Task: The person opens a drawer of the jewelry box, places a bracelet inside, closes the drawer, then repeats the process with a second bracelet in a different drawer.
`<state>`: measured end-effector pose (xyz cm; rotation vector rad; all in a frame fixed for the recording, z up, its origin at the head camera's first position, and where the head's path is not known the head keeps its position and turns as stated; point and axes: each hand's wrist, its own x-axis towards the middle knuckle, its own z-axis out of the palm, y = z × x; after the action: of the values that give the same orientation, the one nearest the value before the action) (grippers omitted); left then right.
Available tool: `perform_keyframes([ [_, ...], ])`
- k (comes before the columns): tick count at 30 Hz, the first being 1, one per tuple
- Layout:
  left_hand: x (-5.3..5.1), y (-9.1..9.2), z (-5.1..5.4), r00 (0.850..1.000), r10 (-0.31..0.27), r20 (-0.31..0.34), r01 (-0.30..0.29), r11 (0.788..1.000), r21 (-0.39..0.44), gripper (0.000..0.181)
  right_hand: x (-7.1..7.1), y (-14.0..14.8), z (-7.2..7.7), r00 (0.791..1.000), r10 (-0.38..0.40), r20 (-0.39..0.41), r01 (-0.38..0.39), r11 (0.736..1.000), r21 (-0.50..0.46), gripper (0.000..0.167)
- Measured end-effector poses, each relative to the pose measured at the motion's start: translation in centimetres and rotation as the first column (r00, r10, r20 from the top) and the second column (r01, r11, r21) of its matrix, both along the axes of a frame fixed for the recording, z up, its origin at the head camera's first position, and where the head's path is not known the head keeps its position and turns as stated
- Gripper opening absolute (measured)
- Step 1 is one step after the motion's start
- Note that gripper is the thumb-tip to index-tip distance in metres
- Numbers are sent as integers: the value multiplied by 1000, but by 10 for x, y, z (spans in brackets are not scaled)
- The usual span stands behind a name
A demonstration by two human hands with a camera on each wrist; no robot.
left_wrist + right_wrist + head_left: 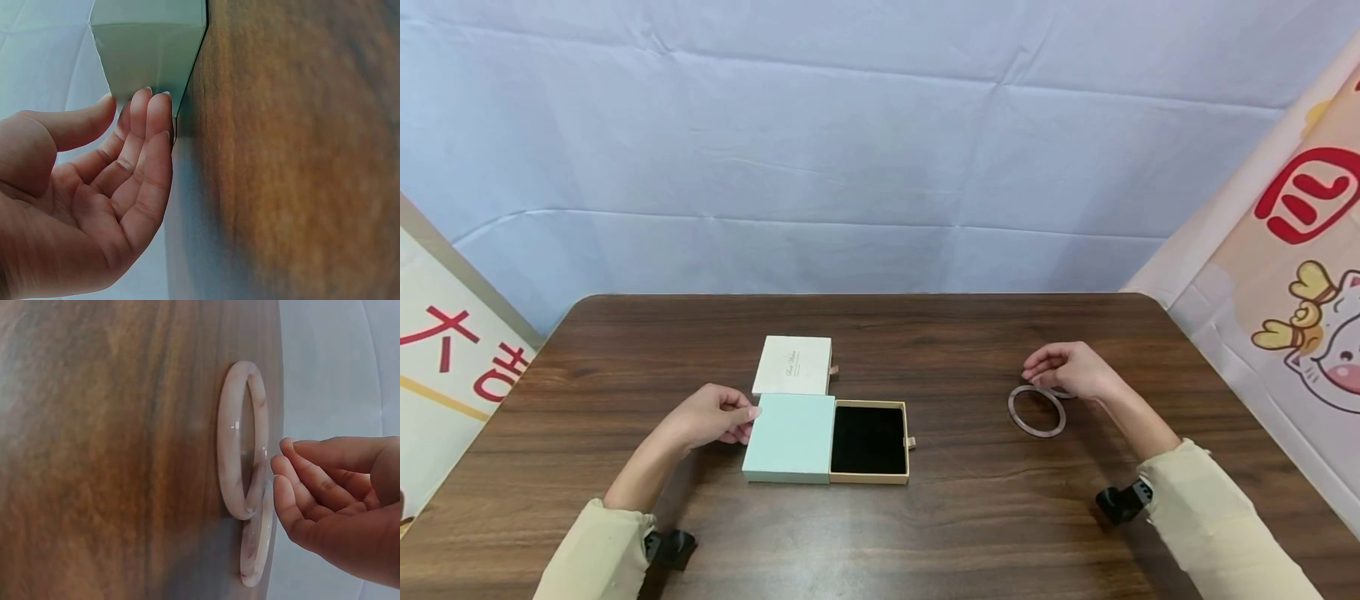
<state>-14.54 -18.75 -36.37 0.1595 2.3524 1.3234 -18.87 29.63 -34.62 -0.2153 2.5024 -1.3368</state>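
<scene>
My left hand [718,414] rests against the left end of a mint-green box sleeve [792,439]. In the left wrist view, its thumb and bent fingertips touch the sleeve's end without wrapping round it. From the sleeve's right side a drawer [870,479] with black lining and a ribbon tab is pulled out. Over on the right, my right hand [1072,369] hovers by two pale, marbled bangles, its fingers loosely bent and holding nothing. The nearer bangle [230,444] lies in front; the other bangle [250,556] sits partly behind it, mostly covered by the hand in the head view.
A white gift box [793,364] with small lettering and a ribbon tab lies just behind the mint sleeve. Everything stands on a dark wooden table [955,525]. A pale cloth [850,150] hangs behind, with printed banners [1300,308] at both sides.
</scene>
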Motion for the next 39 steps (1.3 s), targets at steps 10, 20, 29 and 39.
perform_keyframes([
  [10,0,1,-1,1000,1,0,-1,1000,-4,19,-3,-1,-11,999,-11,-36,13,999,47,26],
  [20,-1,0,-1,1000,4,-1,-4,1000,-19,19,-3,-7,-16,994,-15,-104,27,992,122,22],
  [29,-1,0,1,1000,2,1,-1,1000,-23,19,-5,-11,-19,983,-6,-184,42,980,194,16],
  [39,-2,0,1,1000,4,-1,-4,999,-36,19,-3,-12,-21,989,-12,-146,33,989,141,10],
])
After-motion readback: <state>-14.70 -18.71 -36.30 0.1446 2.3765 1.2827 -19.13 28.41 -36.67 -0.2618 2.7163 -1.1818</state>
